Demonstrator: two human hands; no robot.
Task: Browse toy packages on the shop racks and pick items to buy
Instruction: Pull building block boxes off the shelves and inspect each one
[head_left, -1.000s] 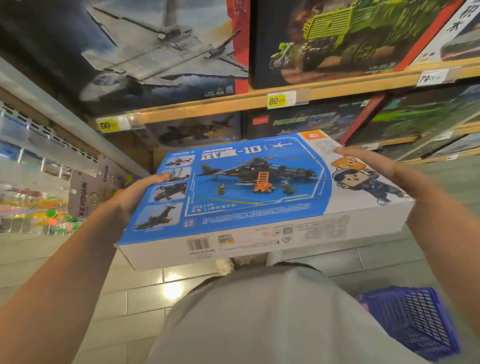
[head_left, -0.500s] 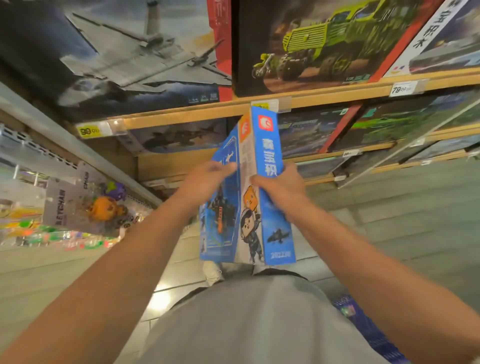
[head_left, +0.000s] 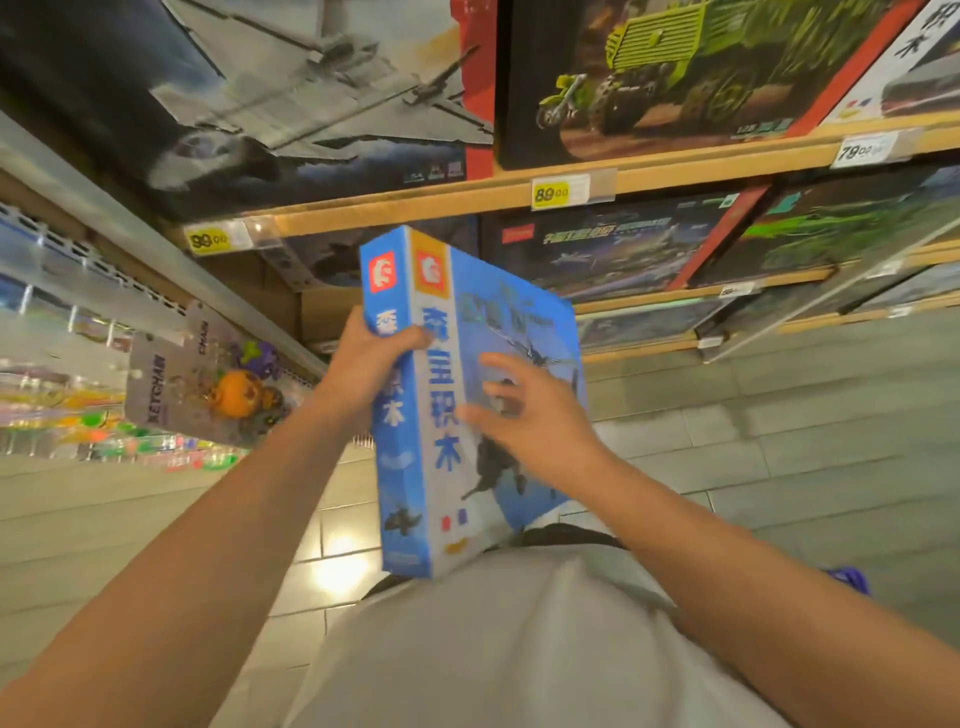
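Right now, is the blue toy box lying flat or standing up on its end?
Standing on end, slightly tilted. The blue box shows its narrow spine running top to bottom, left hand gripping that edge, right hand open beside its face.

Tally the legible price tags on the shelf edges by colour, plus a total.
Yellow price tags: 2, the 99.00 tag and the 89.00 tag
White price tags: 1, the 79.00 tag
Total: 3
Smaller tags on the lower wooden shelves are too blurred to read, so they are not counted.
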